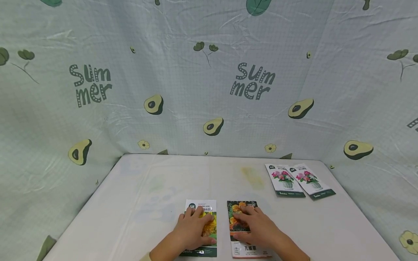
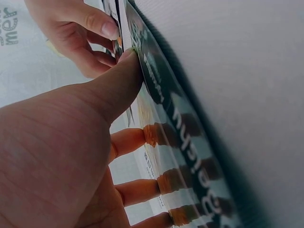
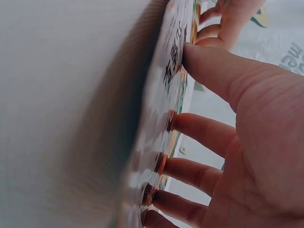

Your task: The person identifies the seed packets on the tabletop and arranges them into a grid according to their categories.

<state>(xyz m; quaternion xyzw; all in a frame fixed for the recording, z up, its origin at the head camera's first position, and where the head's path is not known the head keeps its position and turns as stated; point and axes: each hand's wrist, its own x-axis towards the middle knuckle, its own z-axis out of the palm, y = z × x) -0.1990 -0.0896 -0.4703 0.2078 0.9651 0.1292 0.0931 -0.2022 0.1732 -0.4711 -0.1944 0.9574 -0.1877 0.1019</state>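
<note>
Flat on the white table lies a seed packet with yellow flowers (image 1: 210,229), a white top and a green bottom band. My left hand (image 1: 190,229) rests over it, spread fingertips and thumb touching its face. Just to the right, an orange-flower seed packet (image 1: 237,227) lies beside it with a narrow gap between. My right hand (image 1: 259,226) touches that one the same way, with fingers spread. Both wrist views show the fingers (image 2: 137,191) and thumb pressing on the packet fronts, and the right fingers (image 3: 194,173) extended. Palms cover part of each packet.
Two matching seed packets with pink flowers, a left one (image 1: 284,180) and a right one (image 1: 311,181), lie at the table's back right, their edges close together. A printed cloth (image 1: 183,79) hangs behind the table (image 1: 137,203) and along its sides.
</note>
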